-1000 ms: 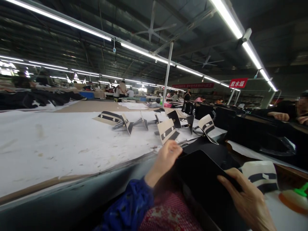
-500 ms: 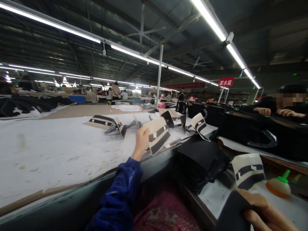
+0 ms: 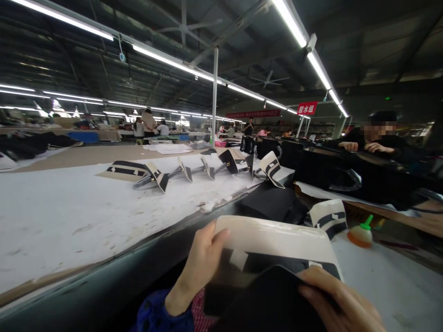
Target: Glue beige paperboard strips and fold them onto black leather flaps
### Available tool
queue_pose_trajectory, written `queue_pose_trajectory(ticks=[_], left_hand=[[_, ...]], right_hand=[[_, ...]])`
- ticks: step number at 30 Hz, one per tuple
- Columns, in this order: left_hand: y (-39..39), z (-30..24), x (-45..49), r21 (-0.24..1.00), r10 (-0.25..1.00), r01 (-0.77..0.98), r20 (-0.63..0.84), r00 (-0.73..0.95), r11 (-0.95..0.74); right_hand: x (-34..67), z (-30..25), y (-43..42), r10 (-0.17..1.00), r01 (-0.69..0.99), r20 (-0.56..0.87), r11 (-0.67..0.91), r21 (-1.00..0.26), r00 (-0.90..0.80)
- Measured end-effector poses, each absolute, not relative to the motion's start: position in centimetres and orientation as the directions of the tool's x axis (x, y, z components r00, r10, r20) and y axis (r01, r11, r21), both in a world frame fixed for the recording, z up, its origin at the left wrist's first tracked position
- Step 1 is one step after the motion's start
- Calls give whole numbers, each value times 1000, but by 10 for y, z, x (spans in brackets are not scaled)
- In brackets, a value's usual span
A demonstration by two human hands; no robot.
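Observation:
My left hand grips the left edge of a cream panel with black bands, thumb on top. White tabs show on its black band. In front of it is a plain black panel, its upper right edge pinched in my right hand. The black panel overlaps the lower part of the cream one; whether they touch is hidden. Beyond my hands lies a stack of black panels. A similar banded panel stands curved to the right, beside a squeeze bottle with a green nozzle and amber liquid.
Several banded panels with black straps stand along the white-covered table. Another curved panel rests by the stack. Black bags line the right side, where a co-worker leans over them. A pole rises behind the table.
My left hand has brought the cream banded panel from over the table down towards me, beside the black panel. My right hand has moved left with the black panel. The view has turned right.

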State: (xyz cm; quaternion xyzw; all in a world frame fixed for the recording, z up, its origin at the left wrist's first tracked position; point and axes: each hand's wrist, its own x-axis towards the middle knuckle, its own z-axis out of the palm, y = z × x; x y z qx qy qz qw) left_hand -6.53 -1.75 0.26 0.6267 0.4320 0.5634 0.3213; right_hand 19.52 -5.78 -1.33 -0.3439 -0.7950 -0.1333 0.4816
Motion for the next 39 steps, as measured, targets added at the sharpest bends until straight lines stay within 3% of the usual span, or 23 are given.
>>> queue_pose_trajectory(ticks=[7,13,20,26,39], left_hand=[[-37,-9,-36,951,943,90,277,186,-297],[-46,1,-33,973,948,57,204,243,-224],[-59,14,-37,972,901,19,211,379,-236],[-65,16,-38,971,890,1,219,399,-239],[-68,17,-38,968,866,-55,243,438,-244]], right_hand=[[176,-16,-58,424,611,855,773,-169,-300],[163,-10,-60,419,512,841,834,-207,-341],[168,1,-57,400,603,836,791,-107,-377],[169,3,-57,350,636,829,772,7,-435],[173,-3,-60,386,657,812,754,-3,-439]])
